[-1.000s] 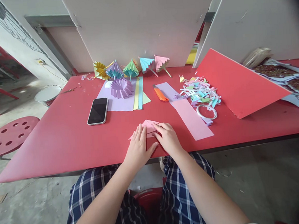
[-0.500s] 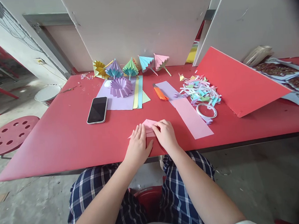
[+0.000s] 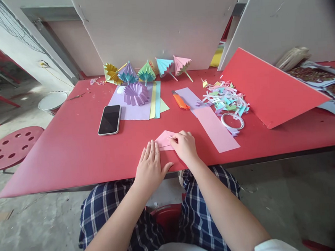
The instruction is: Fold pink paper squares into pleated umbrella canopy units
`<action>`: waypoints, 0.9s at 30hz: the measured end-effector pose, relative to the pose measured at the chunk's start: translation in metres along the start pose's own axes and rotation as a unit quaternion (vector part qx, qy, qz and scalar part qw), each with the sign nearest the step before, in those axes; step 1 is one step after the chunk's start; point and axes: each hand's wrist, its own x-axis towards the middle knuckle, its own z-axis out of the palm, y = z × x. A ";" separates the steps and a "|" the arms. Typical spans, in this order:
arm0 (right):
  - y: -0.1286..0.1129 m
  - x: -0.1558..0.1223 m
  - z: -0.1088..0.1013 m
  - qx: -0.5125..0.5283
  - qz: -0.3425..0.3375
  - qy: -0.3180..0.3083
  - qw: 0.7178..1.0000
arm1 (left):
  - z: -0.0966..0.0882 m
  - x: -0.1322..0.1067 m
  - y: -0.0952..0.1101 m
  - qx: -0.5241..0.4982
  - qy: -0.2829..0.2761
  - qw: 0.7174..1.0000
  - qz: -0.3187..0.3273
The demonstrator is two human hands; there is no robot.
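Slid left hand [image 3: 147,164] leftward, baring more of folded pink paper [image 3: 164,138]. Find it flat on red table [image 3: 80,150], long axis side to side. Pressing left end, fingers outstretched; pinching right part with right hand [image 3: 184,145]. Equally near from both sides.

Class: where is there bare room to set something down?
The red table is bare left of the phone, between phone and folded pink paper, and in front of the red board. Crowded: the back middle, with paper umbrellas, and left of the board, with paper scraps.
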 end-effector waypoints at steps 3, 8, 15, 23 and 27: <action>0.001 0.000 0.000 0.001 0.003 -0.009 1.000 | -0.001 0.000 -0.001 -0.001 -0.001 1.000 0.002; 0.003 0.001 0.002 -0.015 0.002 -0.007 1.000 | 0.001 0.001 -0.001 -0.006 0.000 1.000 0.003; 0.003 -0.002 0.002 -0.048 -0.009 -0.002 0.999 | -0.001 0.000 -0.001 -0.003 -0.006 1.000 0.006; 0.002 -0.007 -0.002 -0.083 -0.002 0.008 0.997 | -0.003 0.001 0.002 0.010 0.007 1.000 0.012; 0.010 -0.006 -0.005 -0.069 0.011 -0.001 0.998 | -0.006 0.003 0.005 0.024 0.001 1.000 0.008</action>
